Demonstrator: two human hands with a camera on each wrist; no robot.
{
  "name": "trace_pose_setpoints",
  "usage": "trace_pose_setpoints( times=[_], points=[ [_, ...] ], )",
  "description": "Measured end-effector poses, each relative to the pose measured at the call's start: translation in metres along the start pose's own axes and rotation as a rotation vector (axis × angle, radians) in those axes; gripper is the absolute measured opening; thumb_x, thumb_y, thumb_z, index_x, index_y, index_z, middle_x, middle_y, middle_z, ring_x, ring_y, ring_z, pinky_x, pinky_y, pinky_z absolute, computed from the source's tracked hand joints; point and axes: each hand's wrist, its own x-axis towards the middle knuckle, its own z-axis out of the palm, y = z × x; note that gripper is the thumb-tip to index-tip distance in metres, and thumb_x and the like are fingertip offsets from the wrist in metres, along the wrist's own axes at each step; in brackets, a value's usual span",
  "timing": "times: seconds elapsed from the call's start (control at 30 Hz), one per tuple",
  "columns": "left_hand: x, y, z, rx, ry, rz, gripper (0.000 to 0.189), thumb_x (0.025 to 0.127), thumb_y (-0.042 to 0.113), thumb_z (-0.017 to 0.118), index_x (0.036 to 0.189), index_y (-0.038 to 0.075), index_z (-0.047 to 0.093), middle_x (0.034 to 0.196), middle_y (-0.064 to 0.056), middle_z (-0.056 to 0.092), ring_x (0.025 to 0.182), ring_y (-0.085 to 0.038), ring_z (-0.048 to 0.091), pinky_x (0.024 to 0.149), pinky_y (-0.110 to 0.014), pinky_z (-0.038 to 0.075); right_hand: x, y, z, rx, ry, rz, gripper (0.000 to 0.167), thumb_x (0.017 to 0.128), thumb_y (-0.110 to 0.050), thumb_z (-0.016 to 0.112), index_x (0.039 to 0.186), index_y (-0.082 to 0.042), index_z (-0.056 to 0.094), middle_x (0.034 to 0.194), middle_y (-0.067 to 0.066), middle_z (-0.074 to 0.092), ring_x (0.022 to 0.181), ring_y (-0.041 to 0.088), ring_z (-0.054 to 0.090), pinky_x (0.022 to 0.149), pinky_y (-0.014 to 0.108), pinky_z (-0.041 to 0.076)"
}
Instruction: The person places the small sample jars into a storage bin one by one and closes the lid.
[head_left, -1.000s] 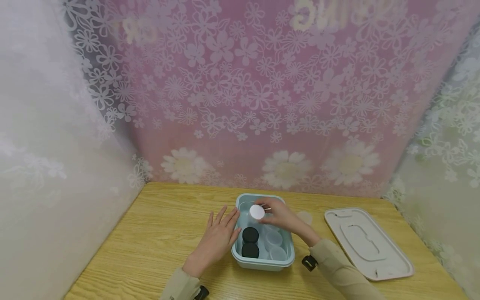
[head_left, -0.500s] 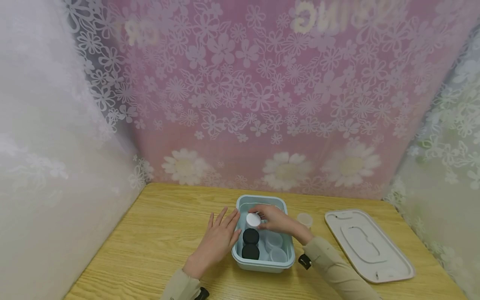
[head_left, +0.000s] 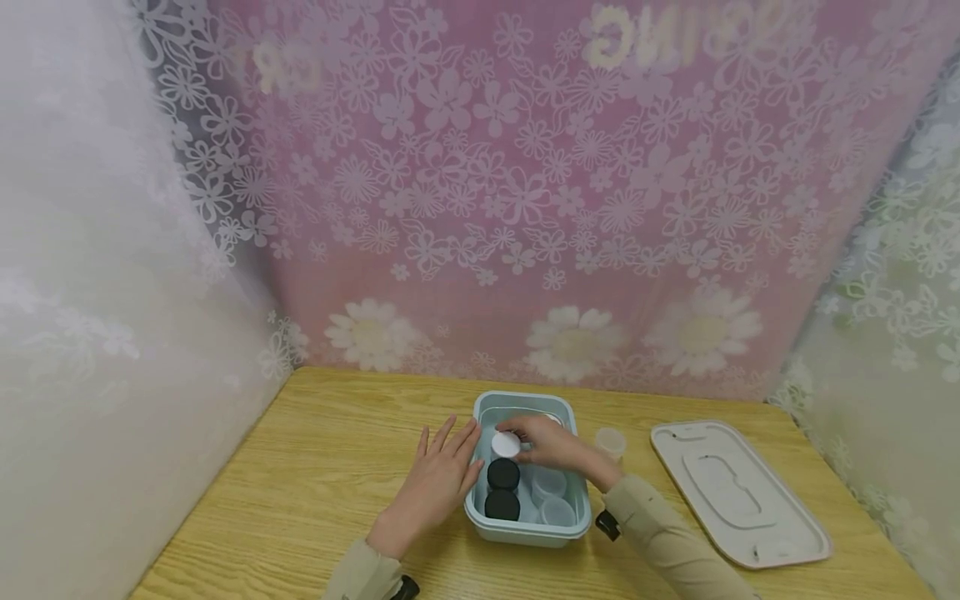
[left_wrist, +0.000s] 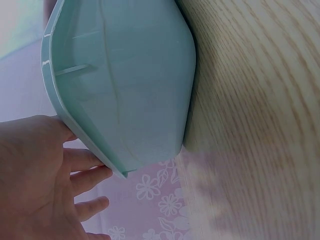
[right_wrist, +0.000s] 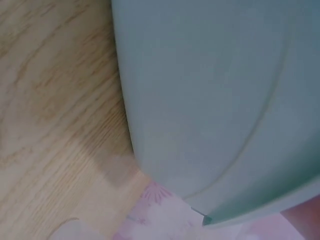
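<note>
A light blue plastic bin (head_left: 527,533) stands on the table. My left hand (head_left: 431,483) rests at its left rim, fingers mostly straight and spread; in the left wrist view that hand (left_wrist: 45,175) touches the rim from outside. Down inside the bin, my right hand (head_left: 551,442) pinches a small jar with a white lid (head_left: 506,445). Two round black lids (head_left: 503,474) sit in line just in front of that jar. On the bin's right side are two clear round containers (head_left: 558,511). Part of another white round thing (head_left: 553,419) shows behind the right hand.
A clear round container (head_left: 610,442) stands on the wooden table (head_left: 360,417) just right of the bin. Farther right lies a whitish rectangular lid (head_left: 738,492). Flower-patterned cloth (head_left: 480,208) closes off the back and sides.
My right hand has lowered the white-lidded jar into the bin and toward me, up behind the black lids. My left hand has stayed at the rim.
</note>
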Motion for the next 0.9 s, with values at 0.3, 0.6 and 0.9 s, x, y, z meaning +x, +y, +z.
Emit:
trace_pose_setpoints(
  times=[0.3, 0.6, 0.9],
  points=[
    [0.0, 0.001, -0.001, 0.0, -0.001, -0.009, 0.052, 0.107, 0.03, 0.051, 0.152, 0.004, 0.045, 0.158, -0.01, 0.044, 0.15, -0.039, 0.029, 0.116, -0.069, 0.024, -0.011, 0.001, -0.013, 0.14, 0.066, 0.009, 0.044, 0.097, -0.001, 0.067, 0.138, 0.007, 0.056, 0.138, 0.025, 0.059, 0.118, 0.044, 0.062, 0.097, 0.055, 0.053],
    [0.0, 0.0, 0.0, -0.003, -0.005, -0.013, 0.052, 0.108, 0.032, 0.048, 0.154, 0.006, 0.044, 0.158, -0.01, 0.043, 0.15, -0.039, 0.028, 0.117, -0.068, 0.024, -0.029, 0.011, -0.018, 0.355, 0.348, 0.062, 0.037, 0.1, 0.001, 0.06, 0.137, 0.005, 0.057, 0.135, 0.026, 0.06, 0.118, 0.045, 0.061, 0.099, 0.055, 0.052],
    [0.001, -0.001, 0.002, -0.001, 0.01, -0.01, 0.052, 0.108, 0.031, 0.05, 0.153, 0.006, 0.044, 0.158, -0.011, 0.043, 0.15, -0.039, 0.028, 0.117, -0.068, 0.023, -0.05, 0.031, -0.023, 0.496, 0.577, 0.086, 0.039, 0.101, -0.002, 0.06, 0.139, 0.005, 0.055, 0.139, 0.025, 0.057, 0.123, 0.046, 0.057, 0.101, 0.029, 0.052]
  ],
)
